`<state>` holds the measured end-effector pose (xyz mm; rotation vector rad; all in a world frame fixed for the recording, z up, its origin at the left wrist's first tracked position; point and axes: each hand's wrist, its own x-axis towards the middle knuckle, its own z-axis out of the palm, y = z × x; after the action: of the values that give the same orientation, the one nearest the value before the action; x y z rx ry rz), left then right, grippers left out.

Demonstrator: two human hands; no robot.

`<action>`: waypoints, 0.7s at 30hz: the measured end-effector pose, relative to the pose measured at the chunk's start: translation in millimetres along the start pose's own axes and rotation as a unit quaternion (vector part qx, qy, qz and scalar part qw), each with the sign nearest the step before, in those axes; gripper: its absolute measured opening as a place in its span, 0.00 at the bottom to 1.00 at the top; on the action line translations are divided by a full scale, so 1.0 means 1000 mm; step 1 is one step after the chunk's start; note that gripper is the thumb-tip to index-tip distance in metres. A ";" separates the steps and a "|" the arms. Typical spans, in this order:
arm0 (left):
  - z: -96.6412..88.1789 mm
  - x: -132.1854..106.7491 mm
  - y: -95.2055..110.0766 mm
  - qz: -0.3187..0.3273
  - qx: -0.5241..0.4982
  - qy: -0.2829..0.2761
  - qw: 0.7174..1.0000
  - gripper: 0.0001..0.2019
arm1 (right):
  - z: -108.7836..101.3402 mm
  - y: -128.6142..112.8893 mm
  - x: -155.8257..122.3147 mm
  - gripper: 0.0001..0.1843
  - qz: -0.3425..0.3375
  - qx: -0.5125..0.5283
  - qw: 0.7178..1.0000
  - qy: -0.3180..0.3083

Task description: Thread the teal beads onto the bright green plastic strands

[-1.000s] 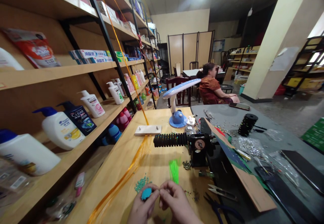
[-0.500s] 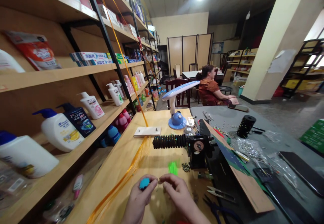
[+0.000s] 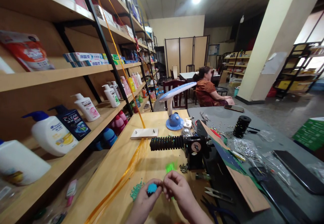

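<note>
left fingers (image 3: 157,181): curled around blue piece (image 3: 152,188) | right fingers (image 3: 170,183): pinched together, any held item unclear

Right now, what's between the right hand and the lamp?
Head view: green strands just beyond the right hand, then the black ridged roller, nearer the lamp.

A small, bright-blue piece (image 3: 152,188) sits in the left hand (image 3: 146,198).
</note>
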<state>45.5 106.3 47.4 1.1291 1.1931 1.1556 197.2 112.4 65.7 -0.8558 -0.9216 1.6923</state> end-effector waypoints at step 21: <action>0.009 -0.009 0.007 -0.033 -0.048 0.062 0.996 0.28 | -0.008 0.037 -0.008 0.23 -0.074 -0.139 0.986 0.046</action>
<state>53.7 97.5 55.4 0.9509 1.2464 1.2328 190.9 98.1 30.8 -1.0132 -1.1459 1.4047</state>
